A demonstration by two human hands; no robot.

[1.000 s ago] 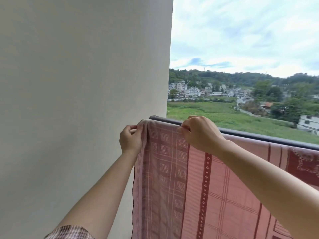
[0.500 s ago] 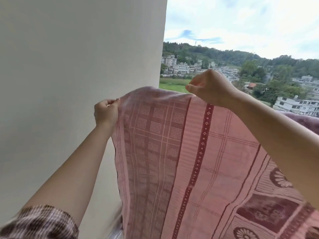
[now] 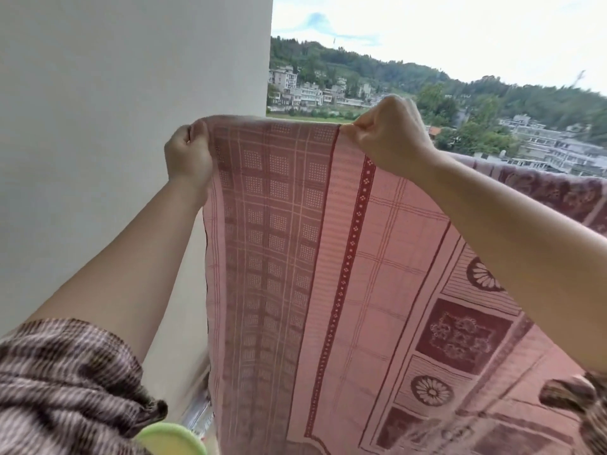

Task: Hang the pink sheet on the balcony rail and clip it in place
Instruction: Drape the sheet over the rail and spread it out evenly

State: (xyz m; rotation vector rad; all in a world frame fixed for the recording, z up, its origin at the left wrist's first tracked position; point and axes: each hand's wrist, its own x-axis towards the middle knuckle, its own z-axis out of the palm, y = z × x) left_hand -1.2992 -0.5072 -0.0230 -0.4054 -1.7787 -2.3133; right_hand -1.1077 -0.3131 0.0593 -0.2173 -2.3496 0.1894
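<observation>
your left hand (image 3: 188,156) is a closed fist bunched round the top left corner of the pink sheet (image 3: 328,264). your right hand (image 3: 392,137) pinches the top hem further right, thumb against curled fingers. the hem runs taut and nearly level between the two fists, held up in the air in front of you.

the sheet is thin woven cotton, a bit see-through at the left. the left band is a grid of small dotted squares in dusty rose. next to it runs a dark red stripe with white diamond dots, then a plain pink plaid. lower right there are maroon panels with flower wheels and scrollwork. the cloth hangs straight down at the left and swings off to the right. the far right stretch (image 3: 558,192) lies draped over an edge; the rail under it is hidden.

both forearms are bare, with striped brown crinkled sleeves (image 3: 65,382) at the bottom. there's a blurred lime green rounded thing (image 3: 170,440) at the bottom edge, can't tell what.

a smooth off-white plaster wall (image 3: 115,110) fills the left. beyond it are pale blocky houses (image 3: 305,90), wooded hills (image 3: 377,70) and cloudy sky (image 3: 460,31).
</observation>
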